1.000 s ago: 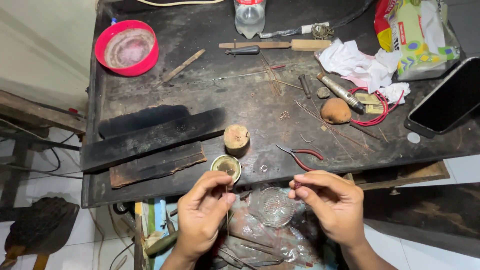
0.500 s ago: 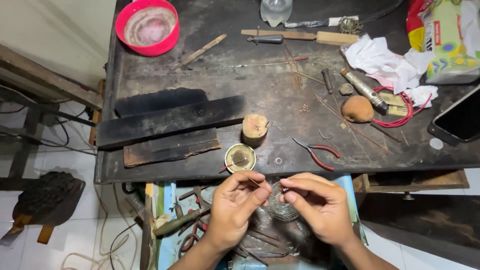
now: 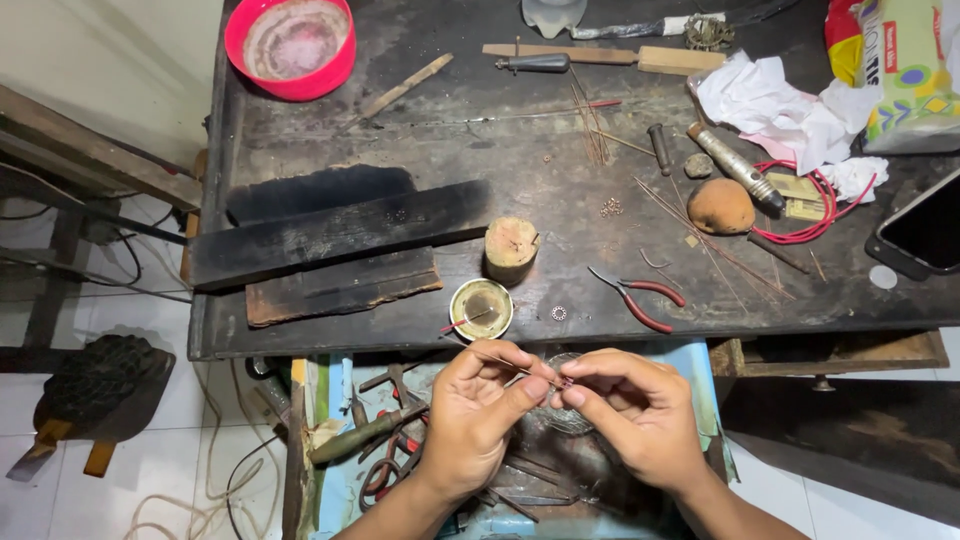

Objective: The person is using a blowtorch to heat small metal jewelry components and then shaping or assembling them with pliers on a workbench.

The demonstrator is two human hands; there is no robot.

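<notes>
My left hand point(image 3: 478, 415) and my right hand point(image 3: 635, 415) meet fingertip to fingertip just below the front edge of the dark workbench point(image 3: 300, 130). Between the fingertips I pinch a thin metal wire point(image 3: 510, 362) that slants up to the left, with a tiny piece at its lower end by my right fingers. A small clear glass dish point(image 3: 566, 415) lies under my hands, mostly hidden. On the bench just above stand a small round tin point(image 3: 481, 308) and a short wooden stump point(image 3: 511, 248).
Red-handled pliers point(image 3: 640, 298) lie right of the tin. Charred wooden blocks point(image 3: 335, 235) sit to the left, a red bowl point(image 3: 290, 42) at the far left corner. An open drawer of tools point(image 3: 380, 440) is below. A phone point(image 3: 925, 230), crumpled tissue point(image 3: 780, 100) and loose wires point(image 3: 700, 235) are at right.
Both hands have come closer together, fingertips now touching on the wire. The camera view has shifted left and down across the bench.
</notes>
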